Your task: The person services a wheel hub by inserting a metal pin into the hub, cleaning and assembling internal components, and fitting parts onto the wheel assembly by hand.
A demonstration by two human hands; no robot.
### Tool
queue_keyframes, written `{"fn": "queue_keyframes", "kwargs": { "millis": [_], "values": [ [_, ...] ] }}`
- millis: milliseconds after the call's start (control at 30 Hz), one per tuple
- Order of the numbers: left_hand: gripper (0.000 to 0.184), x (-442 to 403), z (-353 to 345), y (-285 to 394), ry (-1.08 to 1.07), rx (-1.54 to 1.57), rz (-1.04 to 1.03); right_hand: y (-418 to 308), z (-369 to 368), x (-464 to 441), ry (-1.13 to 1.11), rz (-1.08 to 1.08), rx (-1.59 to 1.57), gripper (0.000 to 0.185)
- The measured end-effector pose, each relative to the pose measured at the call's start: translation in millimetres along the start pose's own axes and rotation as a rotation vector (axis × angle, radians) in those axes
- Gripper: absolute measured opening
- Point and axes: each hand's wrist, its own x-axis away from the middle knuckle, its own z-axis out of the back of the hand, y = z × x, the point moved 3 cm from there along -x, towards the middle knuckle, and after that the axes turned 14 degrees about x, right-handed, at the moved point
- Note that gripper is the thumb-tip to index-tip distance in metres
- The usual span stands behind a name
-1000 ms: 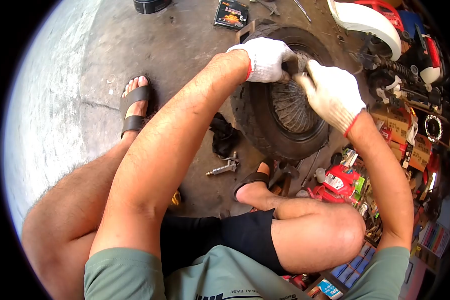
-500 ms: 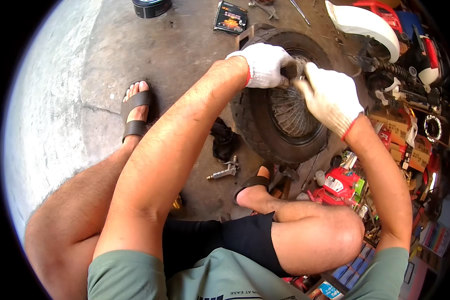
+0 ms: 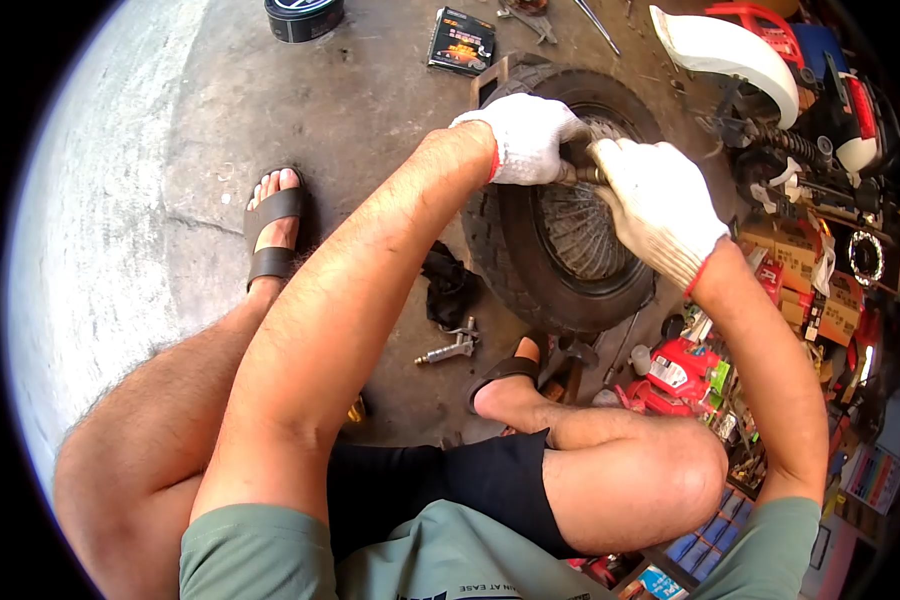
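Both my hands wear white knit gloves with red cuffs and meet above a wheel lying on the floor. My left hand (image 3: 535, 140) is closed round a small dark part whose shape is mostly hidden. Close beside it, my right hand (image 3: 660, 205) has its fingers pressed together at the same spot, on something I cannot make out. Under them is the black tyre (image 3: 540, 285), with a grey ribbed wheel centre (image 3: 585, 240) partly covered by the gloves.
An air blow gun (image 3: 450, 345) and a black cloth (image 3: 448, 285) lie between my feet. A black box (image 3: 462, 40) and a round tin (image 3: 304, 18) are beyond. On the right are a white fender (image 3: 735, 50), red bottles (image 3: 678, 370) and cardboard boxes (image 3: 835, 312).
Both hands have come slightly lower in view, still together over the wheel. The right fingers have closed in towards the left hand. The view has shifted a little.
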Motion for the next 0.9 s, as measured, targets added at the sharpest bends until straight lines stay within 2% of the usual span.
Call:
{"fn": "queue_keyframes", "kwargs": {
  "millis": [33, 67, 167, 233, 300, 333, 500, 567, 600, 633, 700, 733, 900],
  "values": [
    [0.053, -1.0, -0.5, 1.5, -0.011, 0.022, -0.024, -1.4, -0.3, 0.9, -0.051, -0.006, 0.094, 0.035],
    [0.051, -2.3, -0.9, 1.9, -0.019, -0.005, 0.011, 0.5, -3.3, -2.5, -0.192, -0.159, 0.068, 0.034],
    [0.050, -0.7, -1.2, 3.5, -0.004, -0.008, 0.035, 5.4, -2.2, -7.2, -0.238, -0.212, 0.009, 0.031],
    [0.050, -0.7, -1.1, 1.4, -0.021, -0.019, 0.057, 3.6, -2.2, -3.3, -0.180, -0.187, 0.012, 0.032],
    [0.050, 0.1, -0.4, 1.4, 0.013, 0.007, -0.006, -1.5, 0.2, -0.4, 0.123, 0.099, 0.112, 0.036],
    [0.050, -0.3, -2.2, 1.7, 0.011, 0.009, -0.008, -0.5, -0.4, -0.4, -0.054, 0.010, 0.067, 0.033],
    [0.048, -1.7, -2.1, 3.1, -0.015, -0.013, 0.053, 8.4, -14.5, -3.7, -0.248, -0.181, 0.008, 0.024],
    [0.047, -1.9, -2.6, 1.1, -0.001, -0.006, 0.028, 1.2, -0.6, -1.8, 0.043, -0.022, 0.033, 0.025],
    [0.047, -1.9, -3.0, 0.9, 0.014, 0.001, 0.001, 0.5, 4.7, -3.0, 0.246, 0.144, 0.093, 0.026],
    [0.047, -1.4, -4.0, 0.1, 0.012, 0.004, 0.000, -1.5, 4.8, -2.7, 0.243, 0.143, 0.093, 0.026],
    [0.046, -0.6, -3.0, 0.8, 0.033, -0.002, -0.019, 0.0, -3.5, -5.3, -0.146, -0.122, 0.045, 0.028],
    [0.046, -0.7, -2.9, 1.9, 0.032, -0.003, -0.020, 4.1, -7.4, -8.0, -0.119, -0.194, 0.031, 0.032],
    [0.045, -3.0, -2.1, 1.8, -0.010, -0.024, 0.015, 5.5, -2.2, -8.8, -0.236, -0.203, -0.016, 0.036]
  ]
}}
